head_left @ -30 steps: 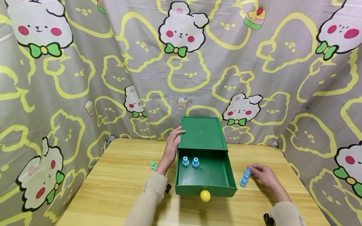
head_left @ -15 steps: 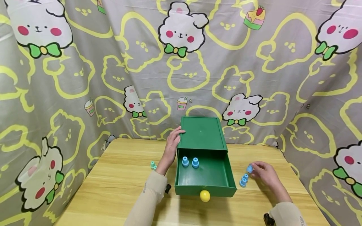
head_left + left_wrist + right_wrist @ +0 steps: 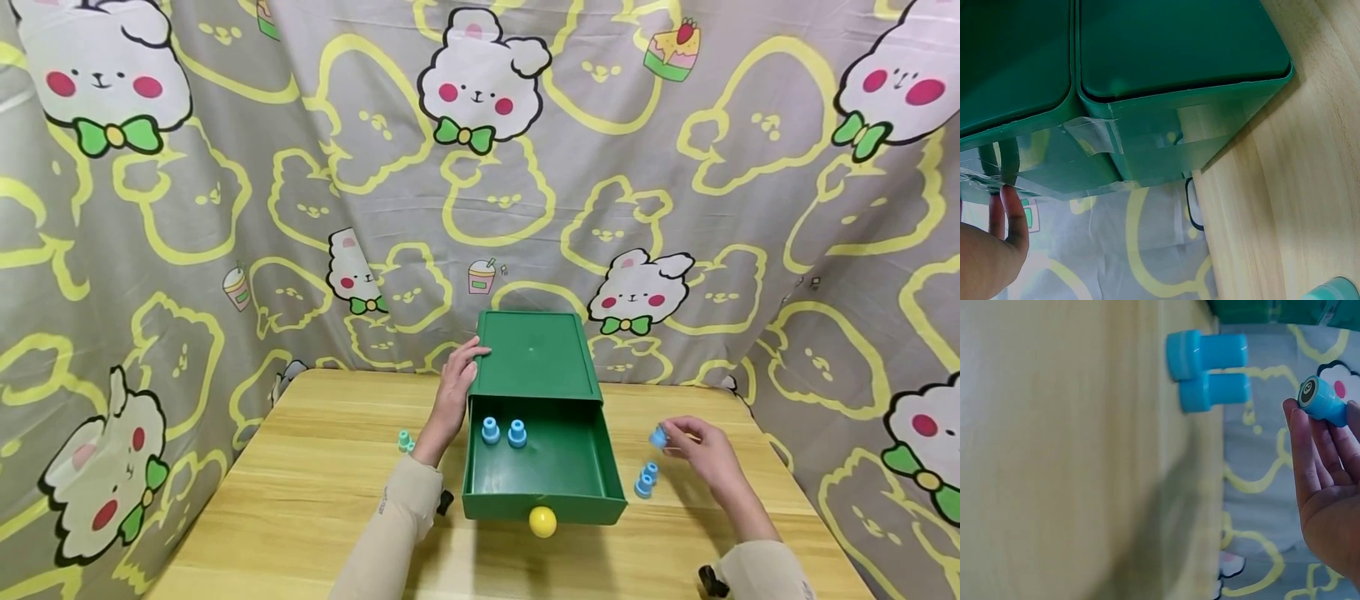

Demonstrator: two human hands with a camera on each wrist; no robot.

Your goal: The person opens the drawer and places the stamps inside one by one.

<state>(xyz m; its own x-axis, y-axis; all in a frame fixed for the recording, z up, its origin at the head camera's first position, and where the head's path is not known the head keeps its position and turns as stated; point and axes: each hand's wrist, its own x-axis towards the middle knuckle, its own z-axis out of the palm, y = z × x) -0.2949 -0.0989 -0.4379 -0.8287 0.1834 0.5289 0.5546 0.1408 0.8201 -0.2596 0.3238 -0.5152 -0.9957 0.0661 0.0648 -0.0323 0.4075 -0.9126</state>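
Observation:
My right hand [image 3: 702, 450] pinches a blue toy stamp [image 3: 1322, 402] between thumb and fingers, raised above the table; its round base shows a dark printed face. Below it, two more blue stamps [image 3: 646, 481] stand upright side by side on the table. With its fingers against the upper left side, my left hand [image 3: 452, 388] touches the green drawer box [image 3: 536, 354]. The box's upper drawer [image 3: 547, 462] is pulled out, and two blue stamps [image 3: 504, 432] stand inside it at the back left.
Green stamps [image 3: 405, 439] stand on the wooden table [image 3: 322, 467] left of the box, partly behind the left forearm. A yellow ball knob [image 3: 543, 522] sticks out from the drawer front. A patterned curtain [image 3: 300, 208] hangs behind and at both sides.
The right hand has lifted one blue stamp from the row of three at the right, up and away from the other two. My left hand stays on the box.

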